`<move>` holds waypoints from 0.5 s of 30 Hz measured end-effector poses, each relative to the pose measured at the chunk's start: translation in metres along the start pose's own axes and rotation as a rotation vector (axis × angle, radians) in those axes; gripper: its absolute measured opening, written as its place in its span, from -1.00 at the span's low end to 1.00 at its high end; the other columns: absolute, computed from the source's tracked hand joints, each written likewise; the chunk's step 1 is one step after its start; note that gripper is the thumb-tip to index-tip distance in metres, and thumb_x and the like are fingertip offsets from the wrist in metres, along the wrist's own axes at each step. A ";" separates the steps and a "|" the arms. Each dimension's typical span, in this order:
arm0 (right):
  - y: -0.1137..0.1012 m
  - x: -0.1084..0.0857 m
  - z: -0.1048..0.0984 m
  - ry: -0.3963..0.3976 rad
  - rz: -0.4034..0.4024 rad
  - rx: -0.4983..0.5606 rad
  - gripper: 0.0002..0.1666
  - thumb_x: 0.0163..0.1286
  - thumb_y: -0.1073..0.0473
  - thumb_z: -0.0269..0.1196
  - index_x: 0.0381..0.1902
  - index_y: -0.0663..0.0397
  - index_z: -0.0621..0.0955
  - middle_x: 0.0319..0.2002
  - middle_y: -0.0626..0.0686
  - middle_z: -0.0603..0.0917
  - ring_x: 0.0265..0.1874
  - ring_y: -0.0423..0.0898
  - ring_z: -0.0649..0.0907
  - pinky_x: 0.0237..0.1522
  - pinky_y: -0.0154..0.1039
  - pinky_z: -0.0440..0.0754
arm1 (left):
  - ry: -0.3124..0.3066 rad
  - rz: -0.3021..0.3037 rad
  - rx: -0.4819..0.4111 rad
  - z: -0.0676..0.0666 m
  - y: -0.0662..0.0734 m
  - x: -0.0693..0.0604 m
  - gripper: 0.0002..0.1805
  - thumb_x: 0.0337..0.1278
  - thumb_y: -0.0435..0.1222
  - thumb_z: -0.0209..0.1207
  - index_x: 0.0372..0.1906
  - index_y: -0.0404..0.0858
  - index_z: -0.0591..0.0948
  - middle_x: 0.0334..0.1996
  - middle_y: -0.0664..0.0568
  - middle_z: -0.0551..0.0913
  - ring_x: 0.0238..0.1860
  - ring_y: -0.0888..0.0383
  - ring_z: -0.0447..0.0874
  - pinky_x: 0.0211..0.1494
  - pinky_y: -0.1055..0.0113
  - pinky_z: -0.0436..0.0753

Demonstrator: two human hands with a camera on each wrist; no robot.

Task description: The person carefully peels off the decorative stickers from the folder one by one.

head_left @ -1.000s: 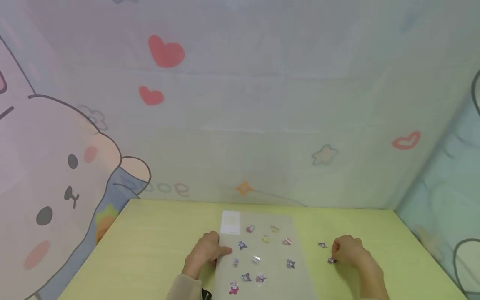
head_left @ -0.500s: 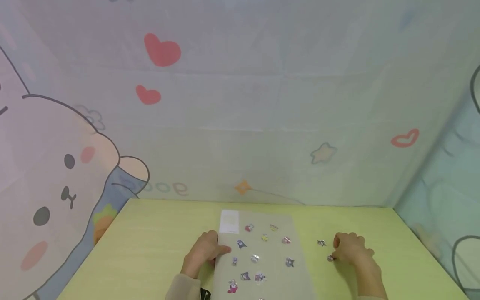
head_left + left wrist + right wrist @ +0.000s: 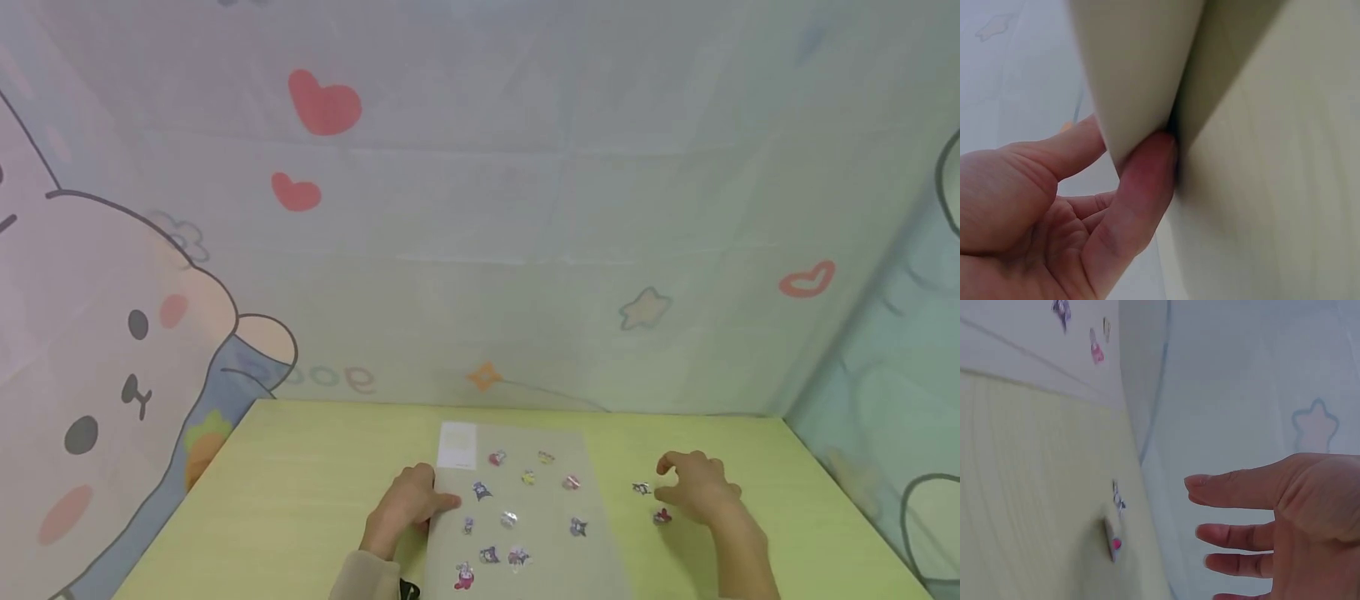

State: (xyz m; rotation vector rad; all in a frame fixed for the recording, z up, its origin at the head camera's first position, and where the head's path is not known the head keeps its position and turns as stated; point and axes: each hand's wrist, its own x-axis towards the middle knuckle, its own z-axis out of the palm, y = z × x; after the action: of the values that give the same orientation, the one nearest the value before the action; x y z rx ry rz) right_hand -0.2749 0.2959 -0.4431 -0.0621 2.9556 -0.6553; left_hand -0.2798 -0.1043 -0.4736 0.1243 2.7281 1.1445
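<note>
A pale flat board (image 3: 543, 500), dotted with several small cartoon stickers (image 3: 517, 557), lies on the yellow table. My left hand (image 3: 408, 502) pinches the board's left edge, thumb on top; in the left wrist view a finger (image 3: 1138, 187) tucks beneath it. To the right of the board, my right hand (image 3: 697, 487) hovers with parted fingers and nothing between them. Just below its fingertips is a small piece with dark red on it (image 3: 662, 517), which looks thick from the side in the right wrist view. A black-and-white sticker (image 3: 641, 488) lies left of that hand.
A white rectangle (image 3: 457, 445) sits at the board's far left corner. The yellow table (image 3: 322, 475) ends at the back against a printed cloth (image 3: 480, 208). Another cloth wall (image 3: 892, 375) stands at the right.
My right hand has let go of the small piece; its fingers have spread and lifted slightly. That piece now shows dark red on top. The left hand has stayed on the board.
</note>
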 end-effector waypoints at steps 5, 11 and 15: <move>-0.028 -0.005 0.004 0.015 -0.084 0.025 -0.63 0.27 0.15 0.35 0.00 0.16 0.59 -0.03 0.26 0.53 0.00 0.35 0.41 -0.21 0.35 0.40 | 0.004 -0.009 0.004 0.001 -0.001 0.000 -0.69 0.09 -0.26 0.38 -0.33 -0.43 0.54 -0.58 -0.07 0.58 -0.65 0.07 0.63 -0.50 0.25 0.59; -0.062 -0.010 0.016 0.049 -0.170 0.018 -0.71 0.27 0.19 0.35 -0.06 0.13 0.63 -0.08 0.18 0.56 0.01 0.26 0.44 -0.13 0.41 0.35 | 0.006 -0.015 0.010 0.001 -0.001 0.000 -0.69 0.09 -0.26 0.38 -0.33 -0.42 0.54 -0.58 -0.07 0.58 -0.65 0.07 0.63 -0.49 0.24 0.59; -0.084 -0.011 0.027 0.070 -0.209 0.001 -0.76 0.27 0.17 0.36 -0.12 0.09 0.66 -0.12 0.12 0.58 -0.02 0.19 0.46 -0.11 0.38 0.37 | 0.009 -0.012 0.011 0.001 0.001 0.000 -0.69 0.09 -0.26 0.38 -0.34 -0.43 0.54 -0.58 -0.08 0.58 -0.66 0.06 0.62 -0.49 0.23 0.60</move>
State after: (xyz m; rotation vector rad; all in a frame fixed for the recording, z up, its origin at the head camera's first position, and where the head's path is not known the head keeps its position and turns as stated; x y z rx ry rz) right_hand -0.2594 0.2095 -0.4308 -0.3598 3.0423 -0.6964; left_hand -0.2792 -0.1032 -0.4736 0.1041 2.7397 1.1298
